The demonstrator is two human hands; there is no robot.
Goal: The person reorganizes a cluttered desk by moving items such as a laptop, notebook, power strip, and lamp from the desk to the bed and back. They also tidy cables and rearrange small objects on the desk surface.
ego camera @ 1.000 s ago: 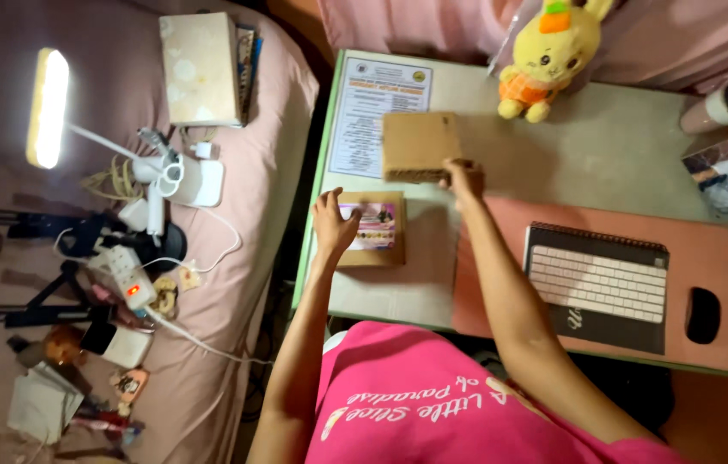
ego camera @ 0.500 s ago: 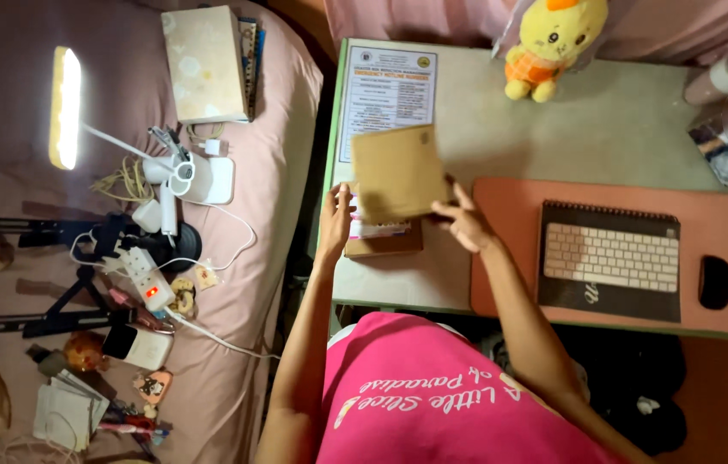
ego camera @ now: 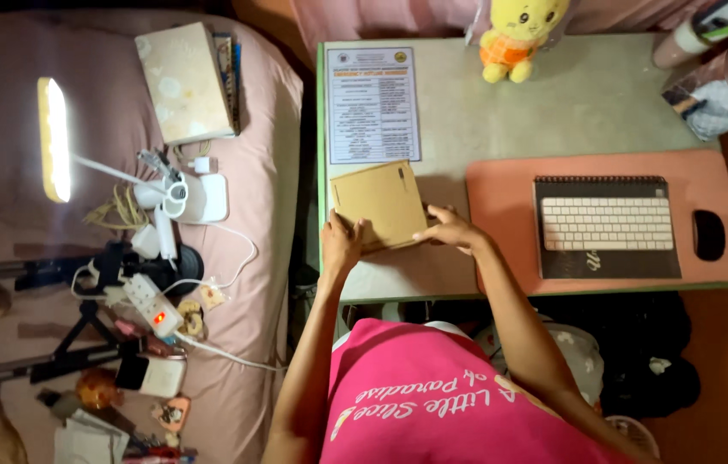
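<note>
A flat brown cardboard box (ego camera: 379,204) lies on the pale desk (ego camera: 501,112), its lid covering the base. My left hand (ego camera: 342,243) grips the box's lower left corner. My right hand (ego camera: 448,229) presses against its lower right edge, fingers spread along the side. Both hands hold the box between them near the desk's front left corner.
A printed sheet (ego camera: 372,103) lies behind the box. A pink mat (ego camera: 501,193) carries a white keyboard (ego camera: 608,223) on a notebook and a black mouse (ego camera: 708,235). A yellow plush toy (ego camera: 514,30) sits at the back. Left, a bed holds a lit lamp (ego camera: 54,137), power strip (ego camera: 151,305), cables.
My right hand carried the brown lid from the back of the desk onto the box base with the picture card. The card is now covered, and both hands hold the closed box.
</note>
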